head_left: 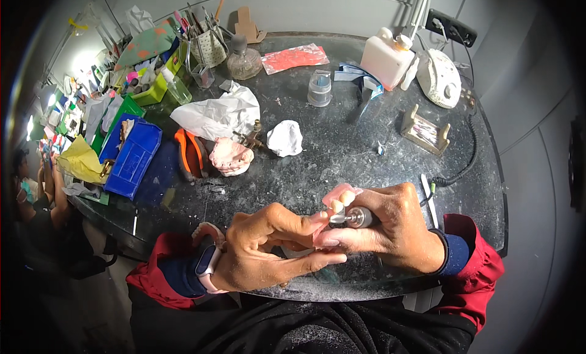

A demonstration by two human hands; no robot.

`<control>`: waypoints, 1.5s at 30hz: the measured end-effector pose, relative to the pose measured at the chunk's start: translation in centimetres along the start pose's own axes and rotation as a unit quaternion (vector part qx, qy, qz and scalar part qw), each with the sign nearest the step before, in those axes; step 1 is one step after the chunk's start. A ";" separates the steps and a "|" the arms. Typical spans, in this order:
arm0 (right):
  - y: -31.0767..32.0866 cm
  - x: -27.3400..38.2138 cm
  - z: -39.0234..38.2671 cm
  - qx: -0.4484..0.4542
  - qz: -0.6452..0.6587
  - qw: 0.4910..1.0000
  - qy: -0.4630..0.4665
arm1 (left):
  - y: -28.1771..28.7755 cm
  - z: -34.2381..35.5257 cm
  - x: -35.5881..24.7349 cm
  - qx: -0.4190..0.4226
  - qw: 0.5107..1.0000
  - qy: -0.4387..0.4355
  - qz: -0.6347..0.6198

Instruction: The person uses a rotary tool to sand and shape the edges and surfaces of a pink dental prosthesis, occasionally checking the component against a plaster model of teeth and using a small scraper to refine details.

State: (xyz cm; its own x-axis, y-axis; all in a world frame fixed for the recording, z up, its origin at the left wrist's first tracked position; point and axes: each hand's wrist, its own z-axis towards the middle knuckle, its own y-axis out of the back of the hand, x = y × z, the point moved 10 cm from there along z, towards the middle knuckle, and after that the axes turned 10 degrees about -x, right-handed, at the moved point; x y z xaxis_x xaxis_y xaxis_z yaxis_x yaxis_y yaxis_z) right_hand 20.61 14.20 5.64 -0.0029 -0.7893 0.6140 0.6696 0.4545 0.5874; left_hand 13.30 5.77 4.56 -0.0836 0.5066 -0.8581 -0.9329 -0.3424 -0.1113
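My left hand (265, 247) pinches a pink partial denture (337, 194) with pale teeth between thumb and fingers, low over the bench's front edge. My right hand (400, 229) grips a metal rotary handpiece (361, 218), its tip against or very close to the denture; its fingers also touch the pink base. Part of the denture is hidden by the fingers. Beside my left wrist lies a second horseshoe-shaped denture piece (209, 233). Farther off sit a pink dental cast (231, 156), a white plaster piece (284, 138) and a brass-coloured articulator (251, 135).
A white control box (438, 79) with a coiled cord and a plastic jug (386, 58) stand back right. Nearer are a bur rack (424, 134) and a slim white tool (429, 200). Crumpled paper (223, 111), a blue box (134, 155) and clutter fill the left. Another person is at far left.
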 end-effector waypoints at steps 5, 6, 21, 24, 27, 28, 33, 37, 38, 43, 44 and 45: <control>-1.0 -0.4 -0.1 0.094 -0.005 0.994 -0.049 | -0.1 0.0 -0.2 0.018 1.000 -0.014 0.006; -1.3 -0.7 -0.1 0.094 -0.004 0.994 -0.048 | -0.1 0.0 -0.2 0.016 1.000 -0.011 -0.002; 0.9 0.3 0.6 0.030 -0.023 0.999 0.014 | -0.2 -0.1 0.6 0.019 0.992 0.081 -0.095; 4.2 0.8 1.7 -0.137 0.030 0.989 0.044 | 0.0 0.3 0.9 0.025 0.985 0.114 -0.125; 4.4 1.2 1.9 -0.137 -0.006 0.990 0.044 | 0.1 0.5 0.9 0.034 0.983 0.128 -0.125; 3.8 1.3 1.7 -0.109 -0.010 0.992 0.061 | 0.2 0.6 1.0 0.037 0.982 0.143 -0.117; 2.9 1.3 1.6 -0.076 -0.006 0.995 0.057 | 0.5 1.0 1.5 0.027 0.964 0.169 -0.203; 2.8 1.5 1.1 -0.052 0.017 0.997 0.060 | 1.9 1.2 2.9 -0.002 0.983 0.173 -0.055; 2.2 1.3 0.8 -0.024 0.018 0.999 0.039 | 1.8 1.4 2.3 -0.004 0.991 0.113 -0.077; 0.7 1.0 -0.3 0.038 0.064 0.997 0.004 | 1.1 1.4 2.2 0.007 0.985 0.111 -0.130; 0.7 1.2 -0.3 0.022 0.070 0.997 0.013 | 1.3 1.1 2.4 -0.001 0.979 0.152 -0.137; 0.8 1.3 -0.1 0.021 0.068 0.997 0.017 | 1.2 1.3 2.3 0.000 0.980 0.148 -0.136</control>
State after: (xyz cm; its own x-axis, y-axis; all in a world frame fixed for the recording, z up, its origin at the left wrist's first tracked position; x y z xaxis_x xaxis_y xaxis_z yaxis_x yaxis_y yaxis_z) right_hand 21.19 13.45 6.86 0.1115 -0.7315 0.6727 0.6306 0.5752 0.5210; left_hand 11.51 7.53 3.10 0.2729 0.3269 -0.9048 -0.9066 -0.2272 -0.3556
